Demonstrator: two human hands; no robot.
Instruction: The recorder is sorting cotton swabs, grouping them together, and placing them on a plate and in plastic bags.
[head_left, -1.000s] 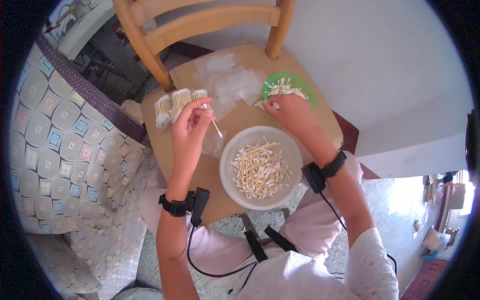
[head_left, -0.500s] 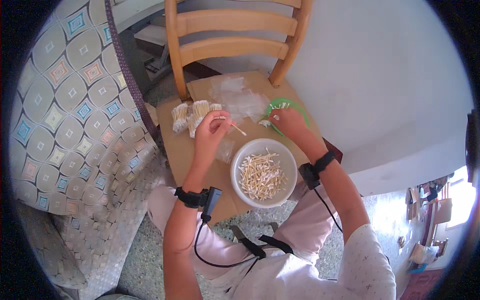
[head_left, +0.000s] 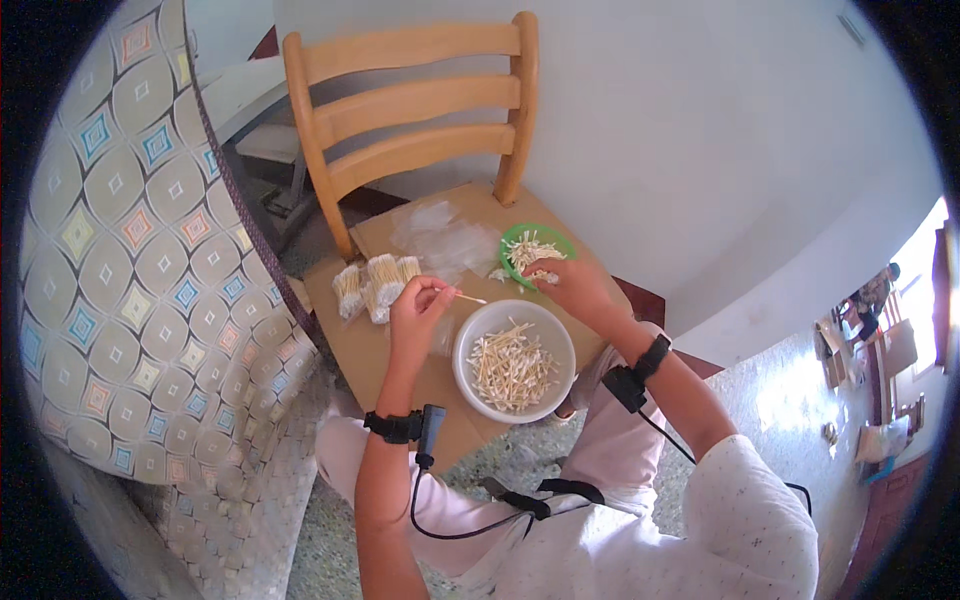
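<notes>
My left hand [head_left: 422, 300] is closed in a pinch on a cotton swab [head_left: 470, 297], whose white tip points right, above the far-left rim of the white bowl [head_left: 465, 385]. Inside that bowl lies a loose heap of cotton swabs [head_left: 514, 368] with pale wooden sticks. My right hand [head_left: 572, 285] reaches over the near edge of a small green bowl [head_left: 566, 243], fingers bent together among white-tipped swabs [head_left: 530, 250]. Whatever its fingertips hold is hidden or too small to name. Bundles of swabs in clear bags [head_left: 383, 285] sit beyond my left hand.
Everything rests on a cardboard-covered seat [head_left: 385, 375] of a wooden chair [head_left: 420, 95]. Clear plastic bags [head_left: 445, 240] lie between the bundles and the green bowl. A patterned cloth [head_left: 150, 260] hangs at left; a pale wall [head_left: 700, 170] rises at right.
The view has shifted, so the chair appears lower and more tilted. My right hand has drawn toward the green bowl's near side, exposing its contents. My left hand still holds the swab.
</notes>
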